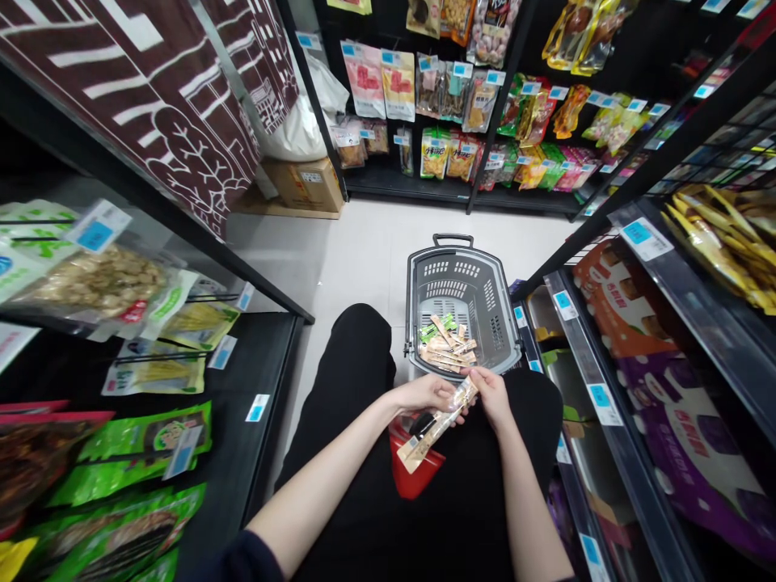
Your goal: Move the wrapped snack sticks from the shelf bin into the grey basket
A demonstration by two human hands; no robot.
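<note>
A long, narrow beige snack packet (425, 446) slants over my lap between my two hands. My left hand (428, 394) is closed around its middle. My right hand (490, 394) pinches its upper end. A small dark object (423, 423) lies by the left fingers; I cannot make out what it is. Something red (418, 477) shows beneath the packet on my lap, its kind unclear. Just beyond my hands, between my knees, stands a grey plastic shopping basket (490, 283). Inside lie several similar beige packets (447, 352) and some green ones (432, 330).
Black shelves with hanging snack bags (151, 376) flank me on the left. Purple and orange cartons (685, 428) fill the right shelves. Ahead, a rack holds snack pouches (397, 85). A cardboard box (309, 187) sits on the pale floor (357, 250) at the back left.
</note>
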